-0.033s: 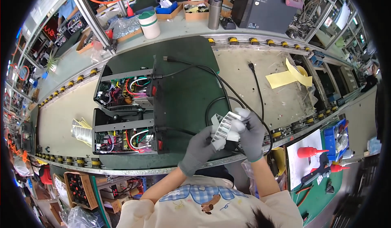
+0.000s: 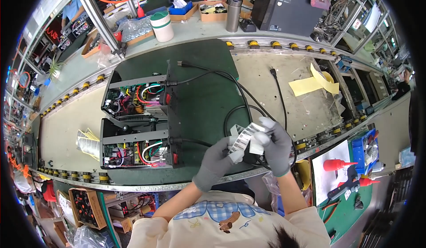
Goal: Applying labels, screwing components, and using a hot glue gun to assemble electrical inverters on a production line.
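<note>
A strip of white printed labels (image 2: 243, 138), curled at one end, is held between my gloved hands above the near edge of the green mat (image 2: 202, 99). My left hand (image 2: 216, 161) grips its lower left end. The fingers of my right hand (image 2: 278, 144) are closed on the upper right end, where a small white flap (image 2: 256, 146) hangs below them. Left of my hands stand two open black device housings, the far one (image 2: 137, 98) and the near one (image 2: 137, 148), with circuit boards and coloured wires inside. Black power cables (image 2: 239, 86) run from them behind the strip.
A loose cable (image 2: 279, 88) and yellow tape (image 2: 310, 85) lie on the board to the right. Several label sheets (image 2: 87, 142) rest at the left. Roller rails border the bench. Beyond stand a white cup (image 2: 162, 28), a steel flask (image 2: 233, 15) and a grey machine (image 2: 286, 8).
The label strip has tilted slightly between my hands, and the flap under my right fingers shows more. Both hands keep their hold; the housings stay in place.
</note>
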The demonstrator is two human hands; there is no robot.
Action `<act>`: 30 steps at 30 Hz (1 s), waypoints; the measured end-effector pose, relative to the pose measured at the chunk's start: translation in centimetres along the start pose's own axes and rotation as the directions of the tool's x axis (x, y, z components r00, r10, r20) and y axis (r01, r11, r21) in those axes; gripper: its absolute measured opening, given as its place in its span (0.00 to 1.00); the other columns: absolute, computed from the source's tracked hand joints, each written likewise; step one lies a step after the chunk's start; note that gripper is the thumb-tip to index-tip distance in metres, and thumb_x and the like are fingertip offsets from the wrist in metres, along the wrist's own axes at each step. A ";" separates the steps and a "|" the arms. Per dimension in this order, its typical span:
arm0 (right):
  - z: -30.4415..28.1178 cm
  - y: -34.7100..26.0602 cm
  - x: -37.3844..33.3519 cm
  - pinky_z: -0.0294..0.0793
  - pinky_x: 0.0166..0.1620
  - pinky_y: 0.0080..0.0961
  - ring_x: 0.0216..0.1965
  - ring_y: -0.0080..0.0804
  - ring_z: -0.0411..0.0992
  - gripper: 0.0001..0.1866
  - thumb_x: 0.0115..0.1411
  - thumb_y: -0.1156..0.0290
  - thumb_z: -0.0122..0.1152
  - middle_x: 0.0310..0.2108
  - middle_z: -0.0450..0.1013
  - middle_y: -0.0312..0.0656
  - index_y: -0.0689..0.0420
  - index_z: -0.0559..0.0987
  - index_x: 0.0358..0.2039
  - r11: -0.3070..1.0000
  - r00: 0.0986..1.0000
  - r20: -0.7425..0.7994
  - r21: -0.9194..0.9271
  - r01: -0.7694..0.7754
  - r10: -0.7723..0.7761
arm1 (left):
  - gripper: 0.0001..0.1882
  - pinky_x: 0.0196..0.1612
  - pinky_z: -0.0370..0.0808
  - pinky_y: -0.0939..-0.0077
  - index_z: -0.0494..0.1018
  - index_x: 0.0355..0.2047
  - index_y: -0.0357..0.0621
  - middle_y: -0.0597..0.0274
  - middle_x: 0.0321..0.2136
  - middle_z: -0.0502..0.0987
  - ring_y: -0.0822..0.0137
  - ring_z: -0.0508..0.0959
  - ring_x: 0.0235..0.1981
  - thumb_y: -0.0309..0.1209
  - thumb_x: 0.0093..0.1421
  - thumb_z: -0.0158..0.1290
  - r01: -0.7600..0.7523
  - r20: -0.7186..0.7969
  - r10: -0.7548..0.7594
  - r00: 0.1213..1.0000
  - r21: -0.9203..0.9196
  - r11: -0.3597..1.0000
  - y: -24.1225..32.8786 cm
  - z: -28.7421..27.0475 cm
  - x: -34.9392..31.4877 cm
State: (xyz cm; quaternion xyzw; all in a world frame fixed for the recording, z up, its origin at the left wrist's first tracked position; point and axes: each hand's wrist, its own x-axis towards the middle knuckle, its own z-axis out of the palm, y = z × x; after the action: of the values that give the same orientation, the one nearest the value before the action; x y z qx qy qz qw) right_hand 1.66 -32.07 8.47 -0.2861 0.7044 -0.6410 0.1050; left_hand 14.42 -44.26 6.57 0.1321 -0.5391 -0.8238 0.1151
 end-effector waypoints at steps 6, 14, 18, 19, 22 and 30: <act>-2.3 -3.0 0.3 0.72 0.33 0.26 0.28 0.37 0.70 0.20 0.45 0.77 0.64 0.27 0.71 0.38 0.52 0.77 0.42 0.709 0.869 0.264 -0.504 0.494 -0.418 | 0.22 0.32 0.67 0.83 0.65 0.50 0.35 0.64 0.31 0.71 0.76 0.69 0.29 0.30 0.57 0.54 0.106 0.230 -0.065 0.971 -0.168 0.980 1.3 -2.2 -1.4; -1.0 -2.6 0.3 0.69 0.36 0.31 0.31 0.37 0.68 0.25 0.32 0.82 0.59 0.31 0.71 0.33 0.45 0.80 0.34 0.392 0.701 0.429 -0.608 0.690 -0.569 | 0.25 0.43 0.68 0.83 0.61 0.56 0.36 0.67 0.43 0.70 0.78 0.69 0.40 0.27 0.59 0.51 0.121 0.440 -0.023 0.898 -0.197 0.973 -0.2 -3.8 -1.6; -0.3 -2.0 -0.4 0.68 0.35 0.30 0.32 0.35 0.69 0.21 0.33 0.79 0.61 0.31 0.71 0.31 0.44 0.80 0.32 0.441 0.726 0.427 -0.591 0.675 -0.539 | 0.19 0.42 0.67 0.82 0.67 0.51 0.37 0.66 0.39 0.71 0.74 0.70 0.38 0.21 0.57 0.49 -0.103 0.353 0.103 0.930 -0.019 0.994 -0.3 -3.5 -1.9; -0.3 -1.9 -0.5 0.67 0.35 0.28 0.32 0.34 0.69 0.20 0.34 0.78 0.61 0.31 0.71 0.29 0.44 0.80 0.31 0.453 0.730 0.420 -0.586 0.672 -0.540 | 0.18 0.41 0.68 0.81 0.69 0.49 0.37 0.64 0.37 0.71 0.72 0.71 0.37 0.18 0.57 0.48 -0.242 0.336 0.198 0.921 0.094 0.966 -0.3 -3.5 -1.9; -0.6 -1.8 -0.8 0.67 0.34 0.28 0.32 0.34 0.69 0.20 0.33 0.78 0.61 0.31 0.71 0.30 0.45 0.80 0.30 0.478 0.739 0.406 -0.575 0.664 -0.538 | 0.17 0.40 0.69 0.79 0.71 0.47 0.37 0.61 0.33 0.71 0.68 0.72 0.35 0.17 0.55 0.48 -0.406 0.365 0.314 0.876 0.211 0.889 -0.2 -3.5 -1.9; -1.3 -2.6 -0.9 0.66 0.34 0.28 0.31 0.32 0.68 0.18 0.34 0.74 0.62 0.31 0.70 0.28 0.43 0.80 0.31 0.352 0.717 0.401 -0.669 0.654 -0.570 | 0.24 0.39 0.70 0.81 0.65 0.55 0.39 0.64 0.36 0.73 0.74 0.72 0.33 0.16 0.56 0.47 -0.090 0.365 0.057 0.929 0.073 0.993 -1.1 -3.4 -2.9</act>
State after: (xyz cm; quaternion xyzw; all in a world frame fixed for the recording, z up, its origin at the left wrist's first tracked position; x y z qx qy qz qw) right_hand 2.44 -30.50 10.98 -0.5739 0.7420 -0.2485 -0.2414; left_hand 18.26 -45.77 4.56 -0.0373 -0.5914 -0.8046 0.0387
